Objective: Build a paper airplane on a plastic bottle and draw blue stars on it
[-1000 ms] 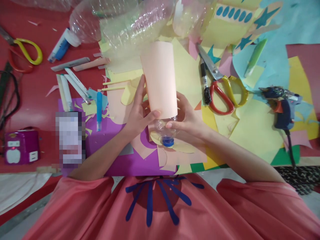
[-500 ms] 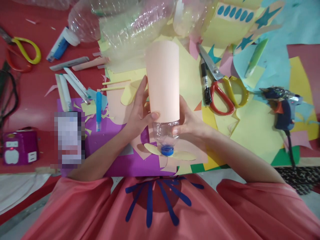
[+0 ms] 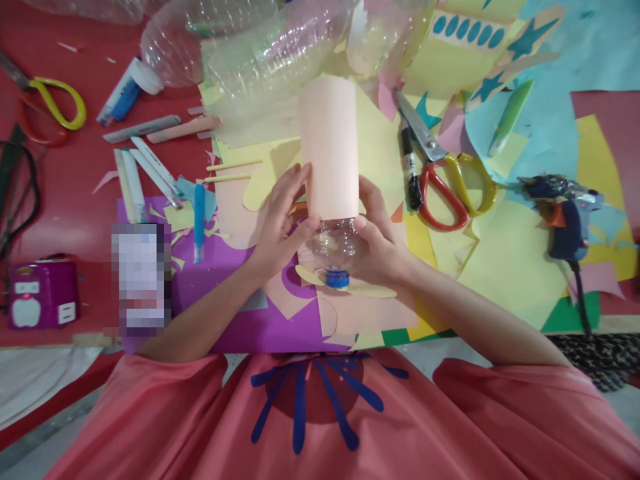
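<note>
A clear plastic bottle [image 3: 334, 243] wrapped in a peach paper sleeve [image 3: 329, 147] is held with its blue cap [image 3: 337, 278] pointing toward me. My left hand [image 3: 280, 223] grips its left side at the sleeve's lower edge, fingers curled round it. On the right side my right hand [image 3: 377, 240] wraps the bottle's shoulder. A pale yellow petal-shaped cutout [image 3: 370, 291] lies under the cap, on peach and purple paper [image 3: 235, 320].
Red-and-yellow scissors [image 3: 440, 173] and a black marker [image 3: 410, 167] lie right of the bottle, a blue glue gun [image 3: 565, 213] farther right. Cut clear bottles [image 3: 240, 47] sit behind. Glue sticks [image 3: 145, 173], a second pair of scissors [image 3: 47, 103] and a purple socket box [image 3: 43, 293] are left.
The bottle has been drawn slightly up and away, less of its clear neck showing. Both hands have shifted their grip closer round the sleeve's lower edge.
</note>
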`<state>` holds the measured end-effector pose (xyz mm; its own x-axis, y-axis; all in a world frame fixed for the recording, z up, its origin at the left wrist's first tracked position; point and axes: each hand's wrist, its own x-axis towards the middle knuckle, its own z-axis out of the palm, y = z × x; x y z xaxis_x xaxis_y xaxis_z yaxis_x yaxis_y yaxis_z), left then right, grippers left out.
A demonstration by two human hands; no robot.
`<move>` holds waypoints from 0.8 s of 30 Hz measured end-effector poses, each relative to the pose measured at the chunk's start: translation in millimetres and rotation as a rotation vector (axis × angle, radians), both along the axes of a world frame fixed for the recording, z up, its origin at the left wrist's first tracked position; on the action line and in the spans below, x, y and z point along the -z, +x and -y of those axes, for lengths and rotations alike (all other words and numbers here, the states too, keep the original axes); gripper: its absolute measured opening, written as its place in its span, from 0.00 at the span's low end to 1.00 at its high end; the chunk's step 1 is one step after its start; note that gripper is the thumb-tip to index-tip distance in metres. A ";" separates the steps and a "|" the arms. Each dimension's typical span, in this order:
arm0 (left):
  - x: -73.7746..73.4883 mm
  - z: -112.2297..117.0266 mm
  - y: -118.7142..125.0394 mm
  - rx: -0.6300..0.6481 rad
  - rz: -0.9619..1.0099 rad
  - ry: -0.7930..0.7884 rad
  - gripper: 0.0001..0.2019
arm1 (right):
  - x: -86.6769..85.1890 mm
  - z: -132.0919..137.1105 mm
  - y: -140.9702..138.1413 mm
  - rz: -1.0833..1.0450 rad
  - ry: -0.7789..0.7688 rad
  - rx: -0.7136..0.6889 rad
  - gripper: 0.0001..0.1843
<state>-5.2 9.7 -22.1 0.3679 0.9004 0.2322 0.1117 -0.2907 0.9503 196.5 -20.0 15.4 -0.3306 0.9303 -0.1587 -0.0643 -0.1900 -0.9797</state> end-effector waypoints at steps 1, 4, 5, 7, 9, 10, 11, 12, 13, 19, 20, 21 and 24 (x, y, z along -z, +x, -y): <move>0.4 -0.6 -0.7 -0.002 -0.005 0.003 0.32 | 0.7 -1.1 1.2 0.025 0.020 0.006 0.37; 1.3 -3.3 -3.1 -0.016 -0.010 0.029 0.33 | 2.5 -4.1 4.2 0.151 0.076 0.026 0.37; 1.4 -4.1 -3.8 -0.015 -0.010 0.035 0.34 | 2.8 -4.7 4.9 0.206 0.089 0.034 0.37; 1.4 -5.5 -4.0 -0.015 -0.004 0.036 0.35 | 2.7 -5.4 5.4 0.273 0.103 0.049 0.38; 1.5 -6.3 -2.7 -0.017 0.012 0.047 0.36 | 1.0 -5.0 4.4 0.256 0.094 0.059 0.40; 1.7 -6.6 -1.6 -0.022 0.020 0.062 0.37 | -0.3 -4.5 3.5 0.236 0.080 0.054 0.42; 2.1 -6.9 -0.4 -0.025 0.028 0.079 0.38 | -1.9 -3.9 2.4 0.220 0.065 0.049 0.45; 2.5 -7.1 0.7 -0.027 0.032 0.088 0.38 | -3.6 -3.2 1.2 0.211 0.048 0.043 0.49; 3.0 -7.3 1.6 -0.027 0.035 0.089 0.38 | -5.3 -2.5 0.0 0.204 0.032 0.037 0.53; 2.3 -7.2 1.3 0.095 0.063 -0.028 0.37 | -9.7 -2.8 -3.9 0.084 -0.073 0.007 0.59; 1.2 -6.9 1.2 0.118 0.073 -0.052 0.37 | -9.7 -3.8 -3.6 0.066 -0.086 -0.003 0.60; -0.1 -6.4 1.4 0.132 0.084 -0.072 0.37 | -9.8 -4.9 -3.0 0.051 -0.098 -0.013 0.61; -5.4 -4.3 3.2 0.127 0.095 -0.102 0.37 | -9.8 -8.2 -0.1 0.007 -0.118 -0.027 0.62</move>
